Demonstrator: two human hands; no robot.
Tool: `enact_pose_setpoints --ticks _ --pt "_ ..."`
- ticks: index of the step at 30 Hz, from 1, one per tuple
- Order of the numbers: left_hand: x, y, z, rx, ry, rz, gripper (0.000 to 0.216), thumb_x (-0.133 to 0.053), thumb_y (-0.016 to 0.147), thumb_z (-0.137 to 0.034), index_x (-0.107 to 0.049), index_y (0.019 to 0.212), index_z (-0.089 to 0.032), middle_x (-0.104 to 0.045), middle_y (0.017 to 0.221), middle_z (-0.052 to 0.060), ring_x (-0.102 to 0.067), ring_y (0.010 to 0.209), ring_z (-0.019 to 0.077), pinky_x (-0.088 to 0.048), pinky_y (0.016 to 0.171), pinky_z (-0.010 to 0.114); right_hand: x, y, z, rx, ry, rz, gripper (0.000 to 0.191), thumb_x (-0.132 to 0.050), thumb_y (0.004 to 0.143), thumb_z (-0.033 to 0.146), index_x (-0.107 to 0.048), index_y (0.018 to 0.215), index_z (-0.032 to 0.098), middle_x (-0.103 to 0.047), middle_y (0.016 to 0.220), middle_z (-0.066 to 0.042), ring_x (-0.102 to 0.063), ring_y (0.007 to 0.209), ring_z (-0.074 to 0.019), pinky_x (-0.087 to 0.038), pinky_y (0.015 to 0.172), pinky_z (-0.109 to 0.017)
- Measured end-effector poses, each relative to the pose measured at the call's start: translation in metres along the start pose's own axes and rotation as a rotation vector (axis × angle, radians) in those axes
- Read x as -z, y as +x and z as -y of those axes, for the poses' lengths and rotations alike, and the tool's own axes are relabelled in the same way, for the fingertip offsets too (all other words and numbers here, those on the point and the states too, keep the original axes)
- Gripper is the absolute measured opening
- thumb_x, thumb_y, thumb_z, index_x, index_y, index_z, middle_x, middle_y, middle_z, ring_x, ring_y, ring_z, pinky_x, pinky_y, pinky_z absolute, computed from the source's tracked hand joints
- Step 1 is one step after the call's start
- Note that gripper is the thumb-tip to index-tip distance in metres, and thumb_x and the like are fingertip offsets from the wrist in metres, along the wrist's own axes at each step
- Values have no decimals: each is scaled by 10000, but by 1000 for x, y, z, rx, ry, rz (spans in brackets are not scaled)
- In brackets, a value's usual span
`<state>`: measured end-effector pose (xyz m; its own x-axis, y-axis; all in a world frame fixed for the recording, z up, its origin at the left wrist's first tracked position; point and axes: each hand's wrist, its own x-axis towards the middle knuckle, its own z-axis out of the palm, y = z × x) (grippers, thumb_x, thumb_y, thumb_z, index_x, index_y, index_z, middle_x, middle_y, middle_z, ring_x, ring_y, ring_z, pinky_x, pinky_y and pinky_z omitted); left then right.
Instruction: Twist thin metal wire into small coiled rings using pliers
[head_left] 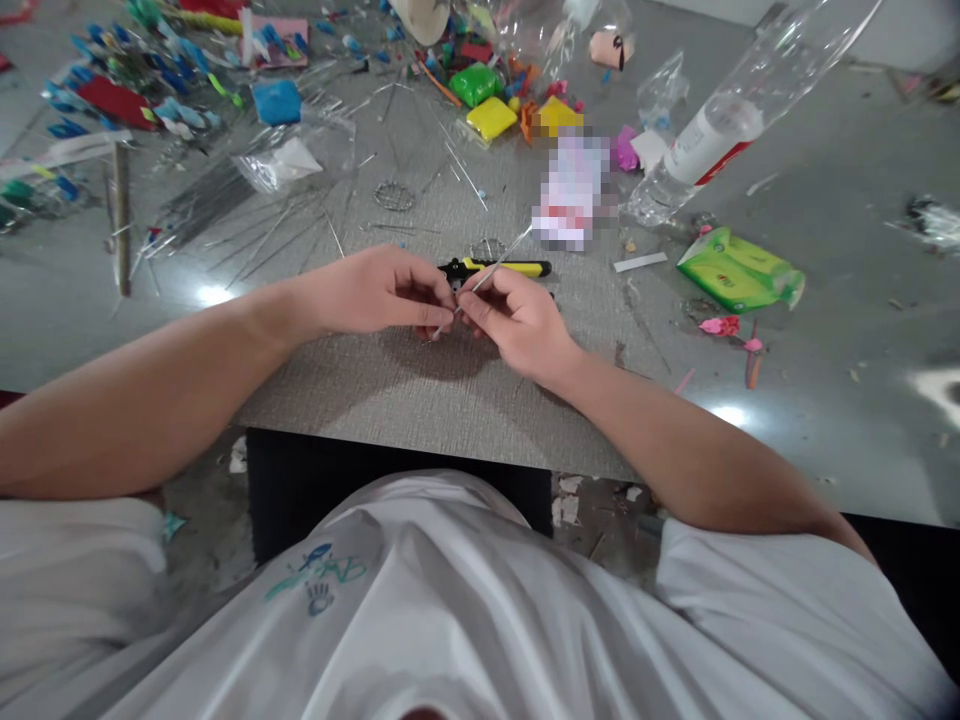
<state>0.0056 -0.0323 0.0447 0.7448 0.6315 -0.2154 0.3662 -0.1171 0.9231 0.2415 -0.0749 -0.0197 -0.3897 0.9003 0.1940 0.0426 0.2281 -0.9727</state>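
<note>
Both hands meet over the textured mat [360, 390] near the table's front edge. My left hand [386, 292] pinches the lower end of a thin bundle of silvery wire [512, 246] between thumb and fingers. Just beside it, my right hand [517, 315] is closed on the same wire, which slants up to the right past the fingers. Behind the fingertips lies a pair of pliers with black and yellow handles [529, 268], its jaws partly hidden by the hands. A small coiled wire piece [489, 248] sits beyond the pliers, and another wire coil [394, 196] is farther left.
Loose wires [262, 235] and a brown stick [121, 220] lie left. Blue, green and yellow clay packets [491, 119] are at the back. A clear plastic bottle [712, 140] lies back right, near a green tissue pack [739, 270] and pink clay bits [720, 326].
</note>
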Motion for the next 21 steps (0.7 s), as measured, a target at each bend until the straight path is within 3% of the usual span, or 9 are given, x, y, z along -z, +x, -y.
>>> enact_pose_setpoints --ticks 10,17,21 --pt "-1 0 3 46 -1 -30 342 -886 995 -474 -788 975 -147 -761 769 28 -734 821 183 -601 805 267 1 0 2 17 -34 -34 589 -762 1039 802 -637 932 236 -674 918 -16 -588 744 -134 -536 642 -287" --pt "-1 1 5 26 -68 -19 306 -915 958 -449 -772 946 -179 -769 797 11 -708 739 145 -594 738 251 0 -1 1 12 3 -26 601 -753 1037 814 -632 936 233 -719 1042 -45 -624 792 -132 -598 689 -287" --pt "-2 1 4 70 -84 -12 293 -914 975 -415 -792 1013 -151 -802 864 57 -744 804 183 -661 841 319 -1 -1 3 8 20 -23 605 -760 1030 815 -626 922 235 -732 1064 -50 -645 800 -135 -627 707 -293"
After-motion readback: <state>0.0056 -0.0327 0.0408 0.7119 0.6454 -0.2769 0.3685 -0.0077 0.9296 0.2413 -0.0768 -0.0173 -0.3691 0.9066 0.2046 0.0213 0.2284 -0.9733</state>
